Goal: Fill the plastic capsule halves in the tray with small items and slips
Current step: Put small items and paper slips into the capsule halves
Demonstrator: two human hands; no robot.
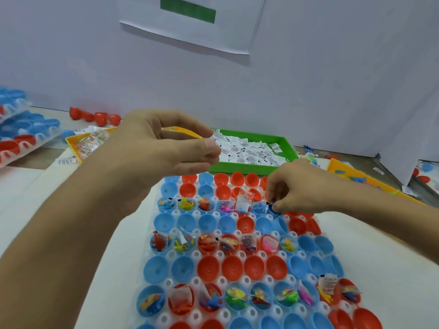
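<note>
One small blue toy [273,202] pinched in right hand [295,186].

White table [392,269] carries capsule tray [177,213], green slip bin [288,144], yellow bins [71,141].

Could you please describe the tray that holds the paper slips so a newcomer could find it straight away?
Start from the big white capsule tray of red and blue halves in front of the person. Directly beyond its far edge, against the white wall, sits the green tray. It alone is green and heaped with small white printed slips; the trays either side are yellow.
</note>
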